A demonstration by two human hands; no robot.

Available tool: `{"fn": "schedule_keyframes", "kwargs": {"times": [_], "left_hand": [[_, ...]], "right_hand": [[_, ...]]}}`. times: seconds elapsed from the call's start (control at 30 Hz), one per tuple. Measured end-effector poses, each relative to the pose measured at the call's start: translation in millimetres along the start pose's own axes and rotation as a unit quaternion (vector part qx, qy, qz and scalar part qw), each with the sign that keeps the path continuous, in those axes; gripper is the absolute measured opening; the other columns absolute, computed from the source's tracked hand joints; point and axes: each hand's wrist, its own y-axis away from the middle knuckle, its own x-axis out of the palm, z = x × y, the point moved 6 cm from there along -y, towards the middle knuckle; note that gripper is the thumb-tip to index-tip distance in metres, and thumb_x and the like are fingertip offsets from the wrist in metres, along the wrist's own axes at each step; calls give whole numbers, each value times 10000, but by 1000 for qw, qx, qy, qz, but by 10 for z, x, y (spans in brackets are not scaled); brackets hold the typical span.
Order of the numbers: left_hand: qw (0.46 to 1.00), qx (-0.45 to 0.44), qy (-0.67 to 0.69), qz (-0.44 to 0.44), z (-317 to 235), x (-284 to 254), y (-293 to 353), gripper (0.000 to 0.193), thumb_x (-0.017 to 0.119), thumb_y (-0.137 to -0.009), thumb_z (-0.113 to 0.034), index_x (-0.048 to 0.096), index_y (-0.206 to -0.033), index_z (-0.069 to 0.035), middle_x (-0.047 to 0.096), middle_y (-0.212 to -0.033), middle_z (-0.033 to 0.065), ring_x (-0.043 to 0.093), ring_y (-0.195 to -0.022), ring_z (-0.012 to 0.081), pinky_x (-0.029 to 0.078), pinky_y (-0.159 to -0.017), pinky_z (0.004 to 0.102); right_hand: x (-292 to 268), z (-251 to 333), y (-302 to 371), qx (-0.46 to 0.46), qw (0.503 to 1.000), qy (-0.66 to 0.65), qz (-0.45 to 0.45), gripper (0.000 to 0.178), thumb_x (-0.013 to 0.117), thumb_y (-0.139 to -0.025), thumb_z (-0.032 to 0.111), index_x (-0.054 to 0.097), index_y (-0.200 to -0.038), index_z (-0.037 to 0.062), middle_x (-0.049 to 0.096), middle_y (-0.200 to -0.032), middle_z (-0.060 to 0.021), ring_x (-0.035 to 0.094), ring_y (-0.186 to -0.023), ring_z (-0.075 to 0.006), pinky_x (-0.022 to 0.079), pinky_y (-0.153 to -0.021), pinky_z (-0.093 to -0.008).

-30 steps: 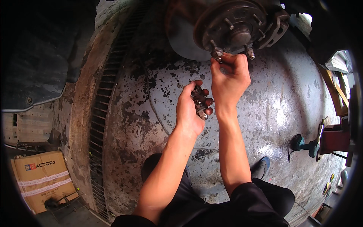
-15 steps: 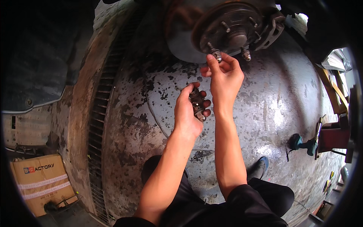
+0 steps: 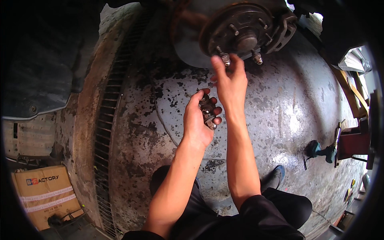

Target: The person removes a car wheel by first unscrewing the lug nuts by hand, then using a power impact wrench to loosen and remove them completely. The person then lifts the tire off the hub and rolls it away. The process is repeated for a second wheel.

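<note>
Several metal lug nuts (image 3: 208, 110) lie in my left hand (image 3: 195, 120), its fingers curled round them. My right hand (image 3: 232, 82) is up at the wheel hub (image 3: 244, 40), thumb and fingers apart on either side of a lug nut (image 3: 225, 59) that sits on a lower stud. This nut shows between thumb and fingers; whether a fingertip touches it is hard to tell. Another lug nut (image 3: 257, 59) sits on the stud to its right. Bare threaded studs (image 3: 234, 29) stick out elsewhere on the hub.
A brake caliper (image 3: 285, 34) is at the hub's right. To the right on the worn grey floor (image 3: 276, 116) lies a teal-and-black power tool (image 3: 322, 152) with a long socket. A drain grate (image 3: 105, 132) runs along the left, and a cardboard box (image 3: 48, 196) sits at lower left.
My right hand's thumb and fingers have spread from their pinch on the lug nut, which stays on the stud. The left hand keeps its nuts, almost still.
</note>
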Motion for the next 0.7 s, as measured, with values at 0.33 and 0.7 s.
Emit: {"fn": "schedule_keyframes", "kwargs": {"times": [0.33,0.7], "left_hand": [[1000,4,-4,11,-4,-26,-38,224,493,-893,-274,512,-1062,-128,499,-785,0,479,-615,119,335,-470,250],[1000,5,-26,0,-30,-22,-23,239,419,-907,-292,501,-1045,-114,545,-804,7,493,-631,115,344,-475,237]], "right_hand": [[-2,163,10,64,994,13,86,440,623,-874,284,532,-1147,-49,656,-829,-149,618,-583,-159,477,-547,-281],[-35,182,5,97,988,38,114,374,565,-904,318,588,-1009,-40,644,-695,-115,599,-522,-157,465,-521,-281]]}}
